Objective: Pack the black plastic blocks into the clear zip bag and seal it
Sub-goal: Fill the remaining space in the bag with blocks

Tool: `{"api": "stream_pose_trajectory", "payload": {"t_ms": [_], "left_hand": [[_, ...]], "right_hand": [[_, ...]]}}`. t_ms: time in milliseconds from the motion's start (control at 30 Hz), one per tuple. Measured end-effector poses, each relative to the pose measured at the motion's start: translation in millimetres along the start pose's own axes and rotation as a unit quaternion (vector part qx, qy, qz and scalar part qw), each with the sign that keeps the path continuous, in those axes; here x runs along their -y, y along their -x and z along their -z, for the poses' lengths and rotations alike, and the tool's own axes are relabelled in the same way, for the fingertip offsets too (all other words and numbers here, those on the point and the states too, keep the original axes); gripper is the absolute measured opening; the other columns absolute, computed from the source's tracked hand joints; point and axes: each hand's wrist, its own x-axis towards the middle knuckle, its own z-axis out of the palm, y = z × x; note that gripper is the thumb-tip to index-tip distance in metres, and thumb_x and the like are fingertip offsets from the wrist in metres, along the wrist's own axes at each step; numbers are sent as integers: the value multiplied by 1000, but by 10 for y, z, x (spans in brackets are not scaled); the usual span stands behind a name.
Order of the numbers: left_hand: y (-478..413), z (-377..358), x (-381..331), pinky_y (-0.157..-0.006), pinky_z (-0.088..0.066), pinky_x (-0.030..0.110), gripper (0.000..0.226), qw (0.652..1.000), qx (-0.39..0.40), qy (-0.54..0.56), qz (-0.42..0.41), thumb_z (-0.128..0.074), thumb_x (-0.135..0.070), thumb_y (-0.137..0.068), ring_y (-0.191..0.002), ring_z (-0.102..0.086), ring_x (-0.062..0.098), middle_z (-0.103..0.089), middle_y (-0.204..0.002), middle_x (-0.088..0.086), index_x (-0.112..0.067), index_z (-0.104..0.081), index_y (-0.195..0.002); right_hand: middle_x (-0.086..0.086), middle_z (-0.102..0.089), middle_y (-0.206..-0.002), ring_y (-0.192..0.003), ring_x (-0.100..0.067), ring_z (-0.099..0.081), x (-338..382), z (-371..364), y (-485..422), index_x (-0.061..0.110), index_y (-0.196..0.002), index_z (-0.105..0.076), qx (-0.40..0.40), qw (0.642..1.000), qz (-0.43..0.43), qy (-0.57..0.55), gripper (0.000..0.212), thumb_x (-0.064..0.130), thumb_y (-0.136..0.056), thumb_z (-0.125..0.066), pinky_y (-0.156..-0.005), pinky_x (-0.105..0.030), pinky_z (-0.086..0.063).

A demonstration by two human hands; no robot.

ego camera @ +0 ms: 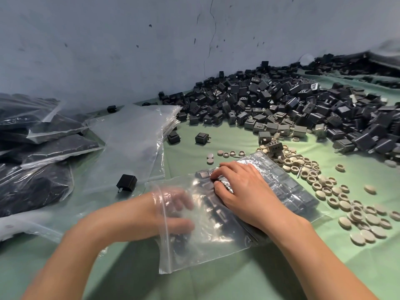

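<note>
black blocks in zip bag, under right fingers, maybe against left fingers

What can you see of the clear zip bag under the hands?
The clear zip bag is thin, glossy, crinkled plastic lying flat on the green cloth. Its zip strip runs along the left end, which is open and unsealed. The left hand reaches inside through that mouth, and the right hand presses on top from outside. Black blocks fill its far right part in rows.
</note>
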Motion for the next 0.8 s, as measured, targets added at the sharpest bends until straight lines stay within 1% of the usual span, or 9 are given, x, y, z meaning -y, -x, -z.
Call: {"api": "stream_pose_trajectory", "payload": {"t_ms": [67, 167, 333, 467, 533, 600, 633, 700, 800], "left_hand": [[62, 81, 23, -87, -49, 25, 55, 999, 20, -25, 28, -69, -76, -59, -91, -61, -11, -56, -100, -36, -59, -55, -109], [59, 6, -49, -91, -52, 31, 45, 996, 81, 2, 43, -73, -67, -65, -84, -65, -7, -66, -94, -31, -58, -56, -105], [-19, -147, -152, -72, -48, 20, 37, 997, 68, 10, 18, -72, -62, -74, -69, -60, -7, -64, -79, -29, -54, -55, -106], [21, -94, -160, -73, -46, 11, 38, 994, 105, 19, -26, -69, -35, -87, -74, -56, -10, -58, -85, -34, -60, -53, -112], [22, -76, -156, -79, -50, 18, 46, 991, 117, 39, -47, -64, -21, -91, -80, -58, -4, -60, -94, -24, -59, -56, -115], [14, -83, -160, -86, -54, 35, 48, 990, 122, 62, -46, -62, -16, -92, -85, -60, 7, -62, -98, -5, -56, -57, -118], [13, -90, -157, -83, -54, 33, 46, 986, 129, 87, -53, -62, -14, -93, -85, -61, 5, -65, -94, -11, -51, -57, -119], [14, -89, -140, -85, -52, 25, 41, 983, 123, 121, -55, -64, -18, -92, -93, -65, 0, -70, -103, -20, -47, -56, -120], [7, -57, -61, -94, -53, 34, 39, 994, 36, 86, -48, -68, -27, -87, -104, -66, 5, -69, -110, -15, -46, -58, -120]], "right_hand": [[14, -50, -134, -126, -6, -34, 0, 0, -3, 35, -120, -56, 0, 1000, -1, -1, 26, 42, -102, -39, -112, -31, -19], [14, -49, -135, -125, -5, -33, -4, 0, -5, 35, -120, -56, 1, 1000, -2, 0, 26, 42, -102, -39, -112, -31, -19], [13, -50, -135, -123, -4, -31, 2, 8, 1, 34, -120, -56, 0, 1000, 0, -3, 26, 42, -102, -39, -112, -32, -20], [13, -50, -136, -124, -5, -30, 4, 12, 4, 35, -122, -56, 2, 1000, -2, -5, 27, 43, -102, -39, -112, -32, -19], [13, -50, -135, -124, -5, -31, 6, 16, 1, 35, -122, -56, 2, 1000, -2, -6, 28, 43, -102, -39, -113, -32, -20], [13, -50, -135, -124, -5, -31, 8, 19, -2, 35, -122, -57, 2, 1000, -3, -6, 28, 43, -102, -39, -113, -32, -20], [13, -50, -136, -124, -5, -31, 9, 20, -3, 35, -123, -57, 2, 1000, -3, -6, 28, 43, -102, -39, -113, -32, -19], [13, -50, -136, -124, -5, -30, 7, 21, 2, 34, -123, -57, 2, 1000, -2, -8, 28, 43, -102, -40, -112, -31, -20], [13, -50, -136, -124, -5, -30, 7, 23, 6, 34, -123, -57, 0, 1000, -1, -11, 28, 42, -102, -40, -112, -31, -20]]}}
